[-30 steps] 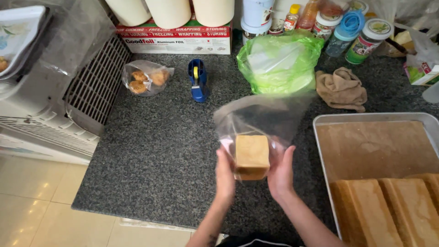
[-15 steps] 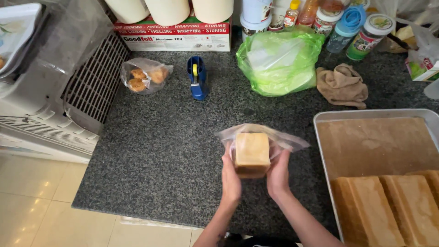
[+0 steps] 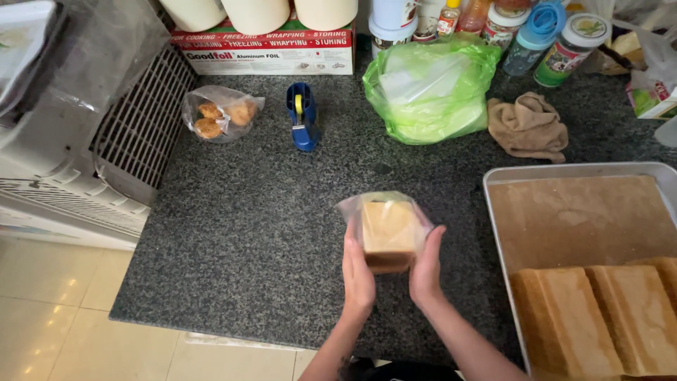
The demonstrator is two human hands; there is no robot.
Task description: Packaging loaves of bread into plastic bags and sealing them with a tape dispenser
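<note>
The head view shows the left hand (image 3: pixel 358 271) and the right hand (image 3: pixel 425 271) clasping a block of cake (image 3: pixel 387 231) from either side, just above the dark speckled surface (image 3: pixel 247 233). The clear bag (image 3: pixel 384 212), which a second ago stood open and billowing high over the cake, now lies folded down close over its top, so the wrapping looks nearly closed and the loose plastic is gathered in. Both hands grasp the bagged cake, fingers pressed flat to its sides. To the right, a metal tray (image 3: pixel 493 233) lined with brown paper holds more loaves (image 3: pixel 564 321) along its near end. Farther back lie a blue tape dispenser (image 3: pixel 302 116), a green bag (image 3: pixel 430 88) and a small bag of buns (image 3: pixel 220 113).
</note>
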